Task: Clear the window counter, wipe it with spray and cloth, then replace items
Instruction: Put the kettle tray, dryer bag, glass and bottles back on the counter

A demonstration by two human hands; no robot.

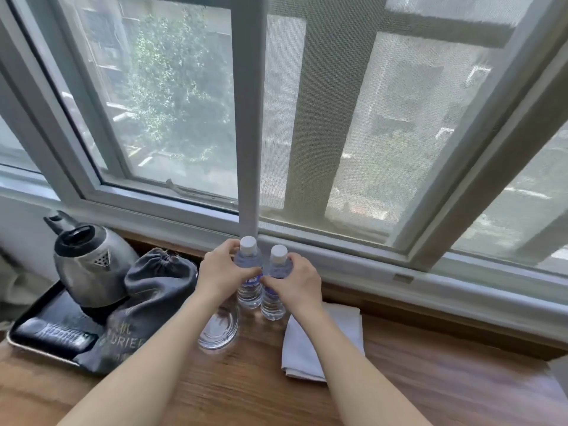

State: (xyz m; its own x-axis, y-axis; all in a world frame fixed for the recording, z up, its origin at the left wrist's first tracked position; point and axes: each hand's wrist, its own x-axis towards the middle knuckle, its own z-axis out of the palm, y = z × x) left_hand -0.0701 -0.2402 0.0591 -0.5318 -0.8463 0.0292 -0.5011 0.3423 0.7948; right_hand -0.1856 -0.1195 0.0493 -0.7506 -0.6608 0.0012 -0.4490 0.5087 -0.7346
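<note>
Two water bottles, left bottle [249, 273] and right bottle [274, 284], standing touching on the wooden counter [430, 385] by the window frame [338, 256]. Left hand [222, 273] curled round one, right hand [296, 282] round the other, gripping both at once, probably to lift or set them together. Glass ashtray [218, 330] just in front; folded white cloth [325, 339] under the right forearm, ready for wiping. Kettle [89, 262] on black tray [27, 336], grey drawstring bag [153, 281] beside, lettering partly unreadable.
</note>
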